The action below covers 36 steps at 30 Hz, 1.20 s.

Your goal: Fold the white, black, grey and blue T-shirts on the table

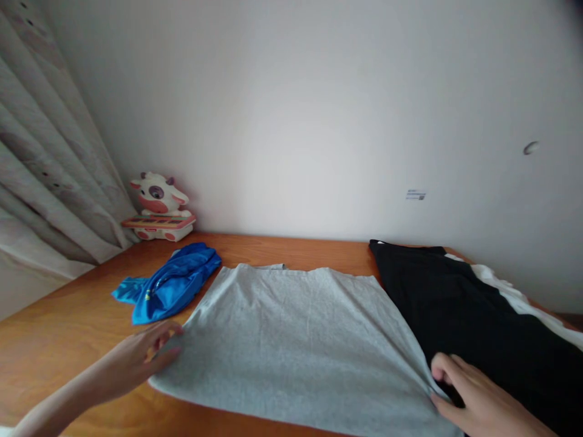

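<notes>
A light grey cloth garment (291, 346) lies spread across the wooden table, its near edge curving toward me. At its left edge is my left hand (141, 358), fingers apart, the thumb and fingertips by the fabric with nothing gripped. My right hand (473, 391) is at the garment's lower right side, thumb and index finger curled toward the edge of the cloth; whether they pinch the fabric is hard to make out. Black clothing (455, 303) lies to the right, partly behind my right hand.
A crumpled blue garment (175, 285) rests at the left of the table (54, 340). Behind it stands a cow-shaped toy keyboard (159, 209) near the curtain (50, 145). White cloth (505, 291) lies at the far right. A pale wall (291, 121) rises behind the table.
</notes>
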Motion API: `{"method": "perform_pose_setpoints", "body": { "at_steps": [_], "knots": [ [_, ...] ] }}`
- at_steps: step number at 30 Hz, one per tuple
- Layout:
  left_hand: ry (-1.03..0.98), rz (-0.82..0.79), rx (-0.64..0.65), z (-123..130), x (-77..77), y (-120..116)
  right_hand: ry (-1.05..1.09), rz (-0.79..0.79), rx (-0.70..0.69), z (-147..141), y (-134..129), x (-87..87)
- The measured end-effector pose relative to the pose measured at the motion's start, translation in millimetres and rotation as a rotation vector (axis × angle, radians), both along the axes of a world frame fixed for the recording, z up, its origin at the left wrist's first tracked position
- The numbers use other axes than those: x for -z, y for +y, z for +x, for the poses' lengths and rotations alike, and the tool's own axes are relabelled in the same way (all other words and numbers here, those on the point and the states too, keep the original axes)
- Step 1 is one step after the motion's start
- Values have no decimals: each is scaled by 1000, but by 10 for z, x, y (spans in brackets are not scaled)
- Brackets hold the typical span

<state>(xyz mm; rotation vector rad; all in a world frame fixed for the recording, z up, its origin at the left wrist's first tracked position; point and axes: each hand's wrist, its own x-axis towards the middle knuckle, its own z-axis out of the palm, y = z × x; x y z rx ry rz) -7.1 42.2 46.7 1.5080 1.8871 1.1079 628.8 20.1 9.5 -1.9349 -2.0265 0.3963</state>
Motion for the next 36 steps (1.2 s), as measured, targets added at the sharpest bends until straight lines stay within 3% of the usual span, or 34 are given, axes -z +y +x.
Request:
{"method": "perform_pose_setpoints", "body": {
  "at_steps": [3,7,10,13,16,18,23,28,31,33,36],
  "knots": [
    [243,-2,89,146,77,318,-3,128,-3,-313,170,-59],
    [352,-85,80,393,181,1040,-82,161,-39,-779,741,-182],
    [466,-160,-50,484,225,1520,-175,132,141,-835,1235,-251],
    [501,-221,-94,470,235,1785,-195,27,349,-673,1603,-255],
    [512,-244,-100,420,218,1877,-115,-146,371,-535,1790,-196],
    [518,-210,-135,401,188,1897,-93,-177,354,-510,1834,-152],
    [482,-73,-270,450,119,1917,-117,-73,490,-485,1809,-124],
    [317,183,-302,594,205,1922,-180,-7,569,-409,1761,-100],
    [314,260,-212,808,283,1927,-224,8,550,-503,1743,-105],
    [351,306,-83,1081,334,1896,-292,82,498,-692,1715,-132],
    [485,409,306,1680,441,1764,-354,144,291,-1167,1628,-146]
  ]
}}
